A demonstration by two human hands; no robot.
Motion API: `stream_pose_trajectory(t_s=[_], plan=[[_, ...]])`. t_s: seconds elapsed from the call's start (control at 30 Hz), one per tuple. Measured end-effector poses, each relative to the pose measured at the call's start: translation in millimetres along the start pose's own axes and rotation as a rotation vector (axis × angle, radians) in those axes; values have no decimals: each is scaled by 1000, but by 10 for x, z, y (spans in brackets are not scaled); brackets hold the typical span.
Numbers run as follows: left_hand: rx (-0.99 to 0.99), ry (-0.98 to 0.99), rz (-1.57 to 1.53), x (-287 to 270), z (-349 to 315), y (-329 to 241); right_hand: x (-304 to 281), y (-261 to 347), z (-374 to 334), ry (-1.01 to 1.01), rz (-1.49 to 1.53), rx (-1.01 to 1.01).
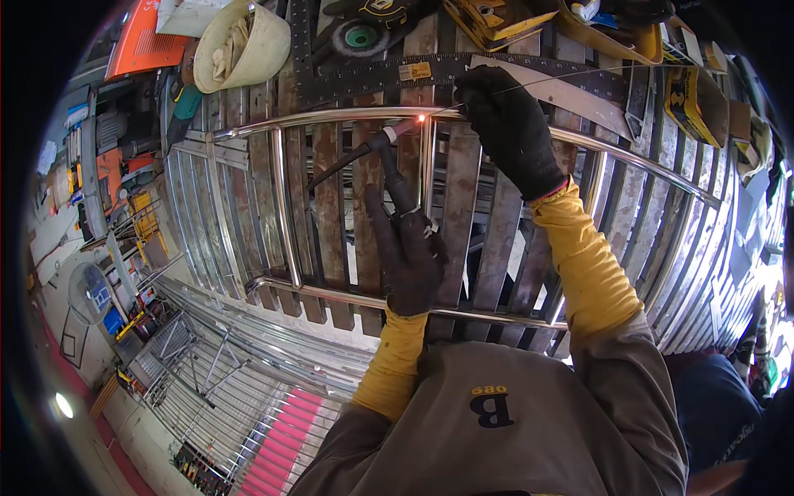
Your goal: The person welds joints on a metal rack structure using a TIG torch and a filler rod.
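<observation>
A polished metal tube frame (pixel 285 207) lies across a slatted metal bench (pixel 332 207). My left hand (pixel 411 264), in a dark glove, is closed round the handle of a TIG welding torch (pixel 395 178). The torch's nozzle points at a joint where an upright tube meets the frame's far rail, and a small orange-red glow shows there. In my dark-gloved right hand (pixel 513 124), just right of the joint, a thin filler rod (pixel 571 76) is pinched. One end reaches left toward the glow; the other runs off to the right. Whether its tip touches the joint I cannot tell.
Beyond the frame lie a black framing square (pixel 356 81) and an angle grinder (pixel 360 37). A cream bucket (pixel 263 54) stands far left; yellow trays (pixel 612 43) sit far right. Long shiny tubes (pixel 223 364) are at the lower left. A person's dark-clothed leg (pixel 715 405) shows at right.
</observation>
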State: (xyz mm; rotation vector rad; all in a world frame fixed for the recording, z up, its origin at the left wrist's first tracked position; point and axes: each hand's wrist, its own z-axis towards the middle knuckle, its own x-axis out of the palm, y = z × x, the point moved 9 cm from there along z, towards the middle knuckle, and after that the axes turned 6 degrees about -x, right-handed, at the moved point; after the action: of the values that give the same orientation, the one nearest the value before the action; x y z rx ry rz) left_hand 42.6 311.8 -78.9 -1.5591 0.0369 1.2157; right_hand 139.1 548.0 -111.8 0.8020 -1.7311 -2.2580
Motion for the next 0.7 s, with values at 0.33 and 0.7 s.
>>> stream_pose_trajectory(t_s=[0.33,0.7], plan=[[-669,191,-629,161,-55,175,-61,46,24,-5,-47,-23],[-654,109,-671,173,-67,218,-43,46,8,-13,-9,-23]])
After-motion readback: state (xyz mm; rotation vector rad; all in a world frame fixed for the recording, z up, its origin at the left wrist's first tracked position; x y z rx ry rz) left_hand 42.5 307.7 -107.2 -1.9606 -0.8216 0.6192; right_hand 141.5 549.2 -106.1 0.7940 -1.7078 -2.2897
